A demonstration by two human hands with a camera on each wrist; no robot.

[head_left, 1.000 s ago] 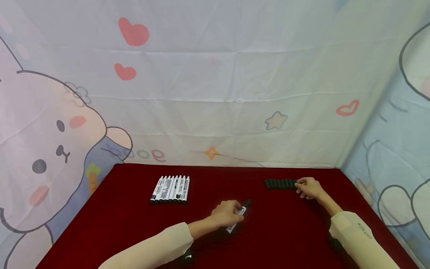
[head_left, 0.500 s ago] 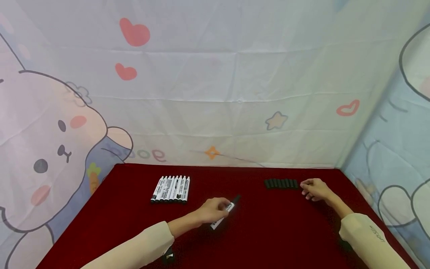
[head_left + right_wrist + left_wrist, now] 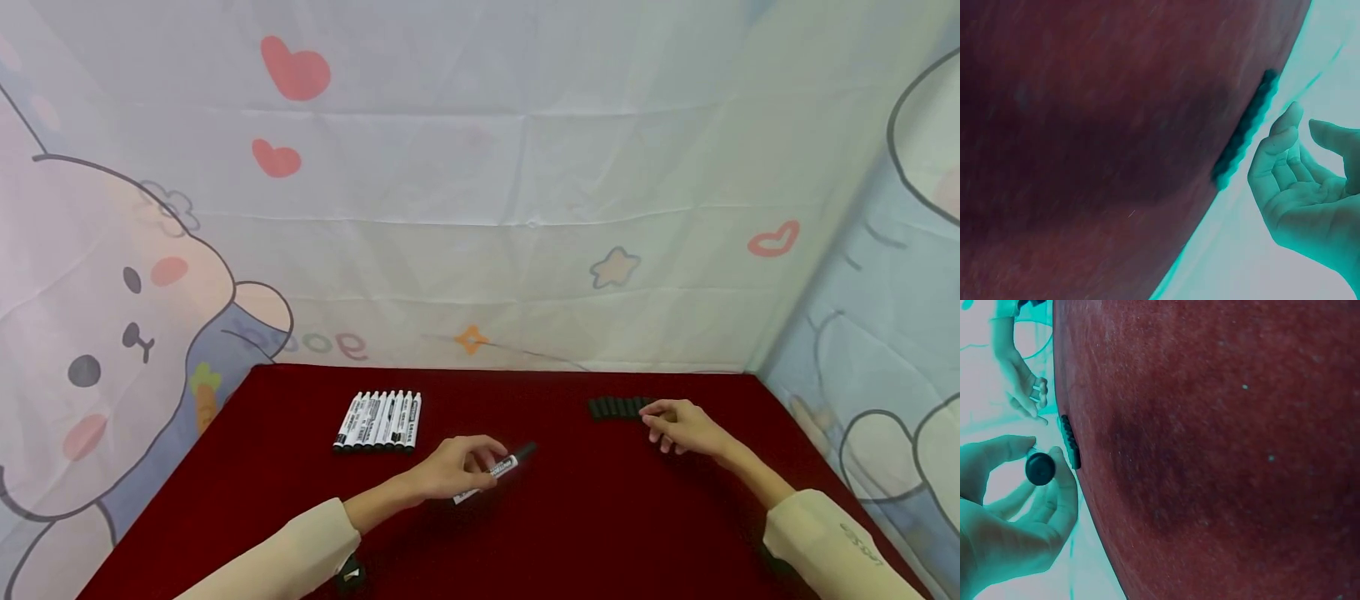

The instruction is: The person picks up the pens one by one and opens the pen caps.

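My left hand point(image 3: 453, 469) pinches a white marker point(image 3: 504, 467) between thumb and fingers, over the middle of the table. Its black cap points away to the right. The marker's dark round end point(image 3: 1040, 469) faces the camera in the left wrist view. At the right, my right hand point(image 3: 684, 429) hovers by the near end of a row of short black caps point(image 3: 615, 407), overlapping it in the head view. Nothing shows between its loosely bent fingers, and its thumb stands apart from them in the right wrist view. That same cap row point(image 3: 1244, 134) lies beyond the fingertips there.
Several white markers point(image 3: 378, 421) lie side by side on the left of the red-covered table point(image 3: 570, 533), narrow ends pointing away. A printed cloth point(image 3: 525, 167) hangs behind the table and along its sides. A small black object point(image 3: 350, 575) shows beneath the left sleeve.
My left hand has moved left with the marker, which now lies at a flatter angle. My right hand drew back to the right from the cap row, then came left to it again.
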